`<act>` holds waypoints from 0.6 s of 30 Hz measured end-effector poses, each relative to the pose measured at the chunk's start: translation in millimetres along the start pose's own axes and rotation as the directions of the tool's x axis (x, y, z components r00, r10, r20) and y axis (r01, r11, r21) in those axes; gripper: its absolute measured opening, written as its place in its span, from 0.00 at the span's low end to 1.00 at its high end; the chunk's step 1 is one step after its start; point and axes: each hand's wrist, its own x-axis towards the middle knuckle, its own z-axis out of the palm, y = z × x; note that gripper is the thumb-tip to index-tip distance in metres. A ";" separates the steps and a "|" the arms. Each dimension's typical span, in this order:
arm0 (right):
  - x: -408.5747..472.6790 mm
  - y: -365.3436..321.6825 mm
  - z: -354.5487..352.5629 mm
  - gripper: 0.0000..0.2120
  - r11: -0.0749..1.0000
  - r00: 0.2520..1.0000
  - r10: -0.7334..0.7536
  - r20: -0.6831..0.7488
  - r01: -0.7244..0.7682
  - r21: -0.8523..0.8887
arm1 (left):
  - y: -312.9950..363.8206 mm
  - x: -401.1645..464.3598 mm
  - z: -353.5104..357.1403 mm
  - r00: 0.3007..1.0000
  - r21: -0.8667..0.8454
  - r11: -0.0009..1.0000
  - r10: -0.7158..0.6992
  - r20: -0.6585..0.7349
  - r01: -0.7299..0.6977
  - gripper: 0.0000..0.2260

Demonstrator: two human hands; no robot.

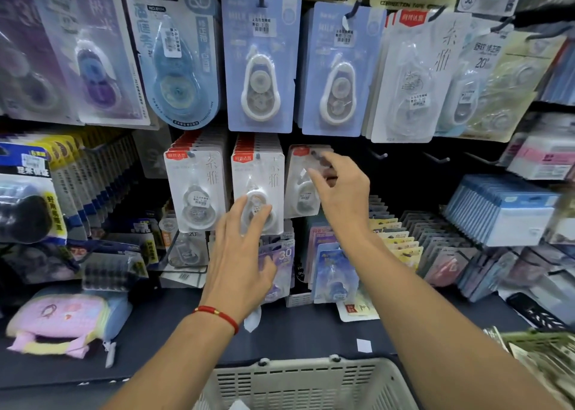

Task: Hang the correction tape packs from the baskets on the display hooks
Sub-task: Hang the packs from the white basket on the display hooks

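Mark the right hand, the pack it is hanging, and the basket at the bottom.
right hand (343, 188): head view, back of the hand.
white pack (300, 196): head view, blister left of the fingers.
basket (298, 378): head view, slotted front wall.

Two hands reach up to white correction tape packs on the display hooks.

At frame centre the right hand (340, 188) pinches the top of a white pack (300, 188) at its hook, while the left hand (241, 251), fingers spread, touches the neighbouring hung pack (258, 179). A pale basket (311, 381) sits at bottom centre.
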 end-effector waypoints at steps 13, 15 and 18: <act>-252.9 88.7 -89.2 0.16 0.798 0.039 0.595 0.803 -0.146 -0.585 | -2.1 -131.3 110.2 0.790 0.113 0.955 -0.292 0.539 0.276 0.10; -293.2 98.0 -90.0 0.20 0.778 -0.047 0.615 0.787 -0.122 -0.616 | -17.2 -188.9 135.0 0.644 0.193 0.872 -0.466 0.607 0.449 0.12; -351.0 118.0 -79.1 0.27 0.761 -0.068 0.623 0.780 -0.182 -0.623 | -39.5 -265.1 157.0 0.422 0.315 0.731 -0.630 0.652 0.605 0.20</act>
